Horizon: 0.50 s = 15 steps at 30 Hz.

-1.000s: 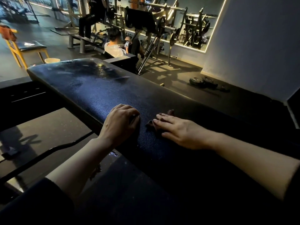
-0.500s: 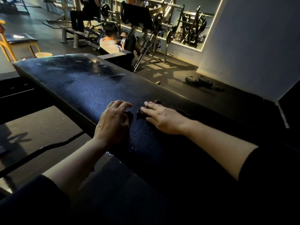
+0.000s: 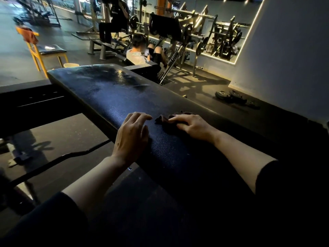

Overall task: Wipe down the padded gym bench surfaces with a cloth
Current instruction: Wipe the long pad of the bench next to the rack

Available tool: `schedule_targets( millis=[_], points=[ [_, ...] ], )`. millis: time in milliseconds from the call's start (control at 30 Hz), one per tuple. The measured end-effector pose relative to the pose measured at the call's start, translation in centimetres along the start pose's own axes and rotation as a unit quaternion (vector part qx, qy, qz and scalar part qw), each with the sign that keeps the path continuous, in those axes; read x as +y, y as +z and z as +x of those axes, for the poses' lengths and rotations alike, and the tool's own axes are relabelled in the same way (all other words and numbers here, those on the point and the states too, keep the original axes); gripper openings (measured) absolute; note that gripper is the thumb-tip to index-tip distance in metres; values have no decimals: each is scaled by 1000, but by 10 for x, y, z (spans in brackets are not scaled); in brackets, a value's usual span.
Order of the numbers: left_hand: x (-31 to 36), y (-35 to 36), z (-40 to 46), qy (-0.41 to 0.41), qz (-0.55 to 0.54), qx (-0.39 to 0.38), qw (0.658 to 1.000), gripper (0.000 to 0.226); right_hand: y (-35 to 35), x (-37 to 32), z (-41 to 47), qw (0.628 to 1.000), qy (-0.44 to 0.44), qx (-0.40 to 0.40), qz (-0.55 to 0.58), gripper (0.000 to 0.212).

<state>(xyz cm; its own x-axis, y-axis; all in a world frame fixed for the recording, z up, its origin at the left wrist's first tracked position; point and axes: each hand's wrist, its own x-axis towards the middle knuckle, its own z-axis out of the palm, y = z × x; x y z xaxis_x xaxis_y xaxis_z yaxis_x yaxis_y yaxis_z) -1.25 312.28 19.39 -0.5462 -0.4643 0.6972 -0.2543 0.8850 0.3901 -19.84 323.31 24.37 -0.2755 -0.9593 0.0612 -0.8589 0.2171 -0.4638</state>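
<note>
Head view, looking down along a dark blue padded bench (image 3: 114,97) that runs away from the person toward the gym floor. Both bare forearms reach out from dark sleeves and both hands sit on the pad's near half.

The right hand (image 3: 192,126) lies palm-down on a small dark cloth (image 3: 162,119), which is bunched on the bench top just ahead of the fingertips and partly hidden under the palm. The fingers look fairly straight, pressing the cloth flat against the vinyl rather than wrapping it (the thumb is out of sight, so whether it tucks under the cloth I cannot tell).

The left hand (image 3: 131,138) rests at the pad's left edge, just beside the cloth but not touching it. Its fingers are loosely bent, the tips lifted or barely brushing the surface, and it holds nothing.

Farther along, the bench top shows a wet-looking sheen with smeared patches. A curved black bar (image 3: 53,158) crosses below the bench on the left. Beyond stand a yellow-framed chair (image 3: 44,50) with an orange rag draped on its back, a person seated on the floor (image 3: 137,54) looking at a phone, racks of machines against a lit mirror, and weight plates (image 3: 229,96) lying on the floor near the wall.
</note>
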Motion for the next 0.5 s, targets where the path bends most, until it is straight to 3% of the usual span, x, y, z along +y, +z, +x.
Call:
schedule_targets(
  millis=[67, 167, 233, 400, 500],
  points=[
    [-1, -3, -18, -26, -5, 48, 998, 24, 21, -35, -24, 996, -82, -24, -4, 36],
    [0, -2, -37, -106, -47, 99, 988, 28, 40, -58, -40, 986, -158, 0, -61, 35],
    [2, -2, -46, -109, -51, 71, 990, 29, 32, -40, -27, 988, -137, 16, -75, 33],
    [6, -7, -66, -74, -31, 21, 997, 35, 5, 7, -3, 988, 91, 98, -74, 37],
    [11, -6, -72, -127, -50, 46, 990, 39, 22, -29, -6, 997, 32, 50, -47, 43]
  ],
)
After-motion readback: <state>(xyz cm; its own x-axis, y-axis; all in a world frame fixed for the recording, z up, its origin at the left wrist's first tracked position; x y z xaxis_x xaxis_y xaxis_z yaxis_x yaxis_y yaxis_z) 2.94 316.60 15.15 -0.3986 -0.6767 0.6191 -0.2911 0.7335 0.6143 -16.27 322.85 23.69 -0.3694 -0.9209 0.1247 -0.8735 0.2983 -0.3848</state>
